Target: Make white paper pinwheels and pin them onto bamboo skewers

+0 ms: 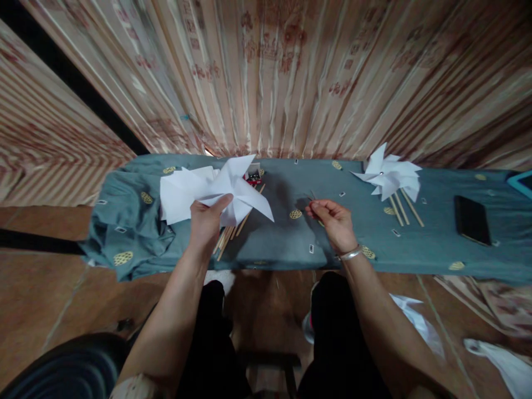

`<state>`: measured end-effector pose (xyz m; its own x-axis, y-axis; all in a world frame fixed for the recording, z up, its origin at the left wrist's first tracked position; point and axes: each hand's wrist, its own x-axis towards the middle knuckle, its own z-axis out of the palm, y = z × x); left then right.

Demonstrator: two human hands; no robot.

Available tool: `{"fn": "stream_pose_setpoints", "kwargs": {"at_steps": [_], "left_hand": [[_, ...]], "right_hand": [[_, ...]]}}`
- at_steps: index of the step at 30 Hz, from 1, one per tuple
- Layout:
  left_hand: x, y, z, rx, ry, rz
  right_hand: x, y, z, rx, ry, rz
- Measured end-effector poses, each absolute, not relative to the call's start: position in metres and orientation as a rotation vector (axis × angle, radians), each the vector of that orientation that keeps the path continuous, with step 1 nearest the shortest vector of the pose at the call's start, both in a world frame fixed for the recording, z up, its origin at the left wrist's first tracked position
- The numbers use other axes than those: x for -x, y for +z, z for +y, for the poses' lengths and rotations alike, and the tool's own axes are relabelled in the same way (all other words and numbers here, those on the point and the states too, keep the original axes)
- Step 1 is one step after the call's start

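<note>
My left hand [206, 220] is closed on a folded white paper pinwheel [239, 185], thumb on top near its middle. Apart from it, my right hand [332, 219] pinches a thin dark pin-like piece [312, 195], too small to make out fully. Under and left of the held pinwheel lie white paper sheets [177, 194]. Just behind the pinwheel sits a small red box [254, 176] with small dark items inside. Several wooden sticks [226, 241] stick out from beneath the pinwheel toward me.
Finished-looking white pinwheels [388, 172] on sticks lie to the right on the cloth-covered table [286, 244]. A black phone [472, 220] and a blue-edged object [521, 183] are further right. Patterned curtains [282, 83] hang behind. White pieces [419, 321] lie on the floor.
</note>
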<state>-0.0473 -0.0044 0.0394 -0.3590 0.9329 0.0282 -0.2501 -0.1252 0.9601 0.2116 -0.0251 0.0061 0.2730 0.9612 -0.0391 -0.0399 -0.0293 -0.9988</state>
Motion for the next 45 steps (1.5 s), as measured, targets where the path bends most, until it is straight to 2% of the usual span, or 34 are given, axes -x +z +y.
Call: {"fn": "stream_pose_setpoints", "kwargs": {"at_steps": [6,11,16,21,33,45], "left_hand": [[0.080,0.045,-0.003,-0.800,1.755,1.235],[0.090,0.040,-0.006,-0.754,1.736,1.209],[0.094,0.031,-0.010,-0.738,1.691,1.249],[0.097,0.032,-0.012,-0.632,1.670,1.223],[0.096,0.037,-0.017,-0.595,1.663,1.174],[0.094,0.041,-0.019,-0.593,1.630,1.192]], "right_hand": [[-0.195,-0.019,-0.018,1.398,0.946,-1.192],[-0.164,-0.035,-0.006,1.470,0.699,-1.534],[-0.129,-0.019,0.041,1.474,0.294,-1.937],[-0.103,0.008,0.094,1.606,0.101,-2.221],[-0.086,0.011,0.132,1.884,0.031,-2.426],[-0.090,0.000,0.142,1.802,0.125,-2.442]]}}
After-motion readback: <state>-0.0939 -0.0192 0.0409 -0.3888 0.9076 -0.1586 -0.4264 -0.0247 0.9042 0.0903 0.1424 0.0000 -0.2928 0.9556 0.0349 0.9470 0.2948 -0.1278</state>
